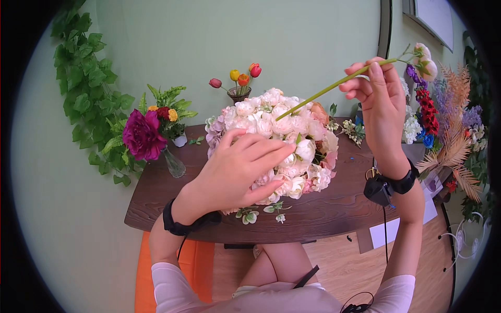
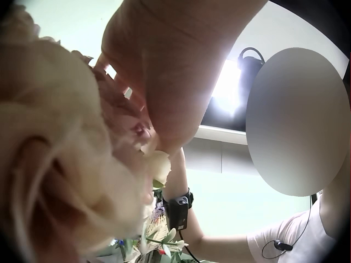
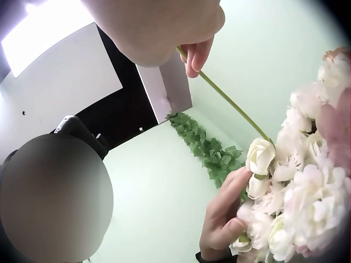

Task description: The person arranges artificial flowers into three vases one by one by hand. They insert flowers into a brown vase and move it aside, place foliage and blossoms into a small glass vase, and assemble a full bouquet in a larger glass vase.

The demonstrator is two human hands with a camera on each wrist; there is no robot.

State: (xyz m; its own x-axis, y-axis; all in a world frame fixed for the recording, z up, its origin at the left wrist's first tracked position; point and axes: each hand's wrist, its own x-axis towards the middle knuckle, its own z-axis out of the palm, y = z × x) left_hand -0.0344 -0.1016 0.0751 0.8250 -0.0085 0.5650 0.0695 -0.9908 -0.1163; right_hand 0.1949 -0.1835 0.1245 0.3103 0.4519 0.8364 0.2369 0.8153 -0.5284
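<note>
A large round arrangement of white, pink and peach flowers (image 1: 271, 122) stands on the dark wooden table. My right hand (image 1: 383, 99), raised at its right, pinches a long green stem (image 1: 334, 87) near the flower end, where white-pink blooms (image 1: 425, 68) hang. The stem slants down to the left, its lower end at the top of the arrangement; whether it touches is unclear. My left hand (image 1: 237, 169) rests on the front left blooms with its fingers extended. The right wrist view shows the left hand (image 3: 222, 219) beside a white bloom (image 3: 260, 156) and the stem (image 3: 233, 107) above.
Behind the arrangement stands a vase of tulips (image 1: 239, 93). A glass vase (image 1: 174, 163) with a purple flower (image 1: 144, 134) is at the left. Leafy sprigs (image 1: 249, 215) lie at the front. Assorted flowers and dried leaves (image 1: 453, 141) stand at the right.
</note>
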